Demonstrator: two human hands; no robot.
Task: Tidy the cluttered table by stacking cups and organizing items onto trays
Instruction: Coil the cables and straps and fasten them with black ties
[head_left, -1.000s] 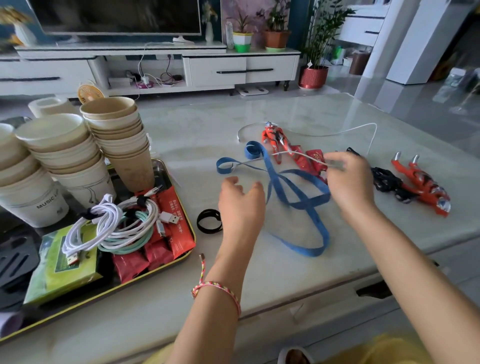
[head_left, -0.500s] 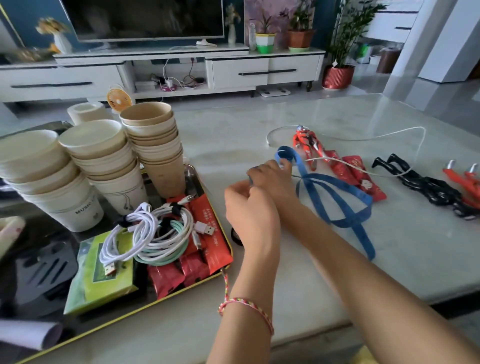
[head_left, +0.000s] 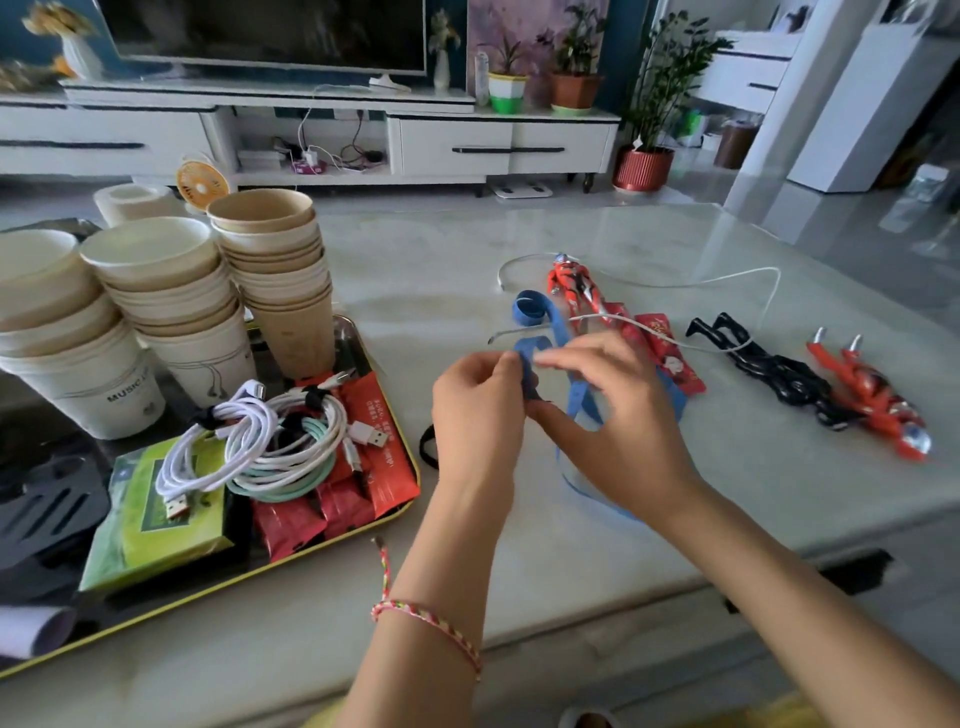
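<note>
A blue strap (head_left: 543, 317) lies in loops on the pale table (head_left: 441, 280). My left hand (head_left: 478, 410) and my right hand (head_left: 613, 421) meet at the middle of the table, and both pinch the same end of the strap, folded between the fingertips. The rest of the strap trails under my right hand. On the left, a yellow-rimmed tray (head_left: 363, 530) holds several stacks of paper cups (head_left: 275, 270), coiled cables (head_left: 270, 441), red packets (head_left: 379, 447) and a green box (head_left: 150, 514).
A black ring (head_left: 427, 447) lies beside the tray, partly behind my left hand. Right of my hands lie a red figure (head_left: 574, 283), a white cable (head_left: 675, 283), a red packet (head_left: 670, 353), a black figure (head_left: 769, 369) and another red figure (head_left: 872, 400).
My right hand left the white cable on the right and came over to the left hand. Both hands have taken hold of the blue strap's end and lifted it.
</note>
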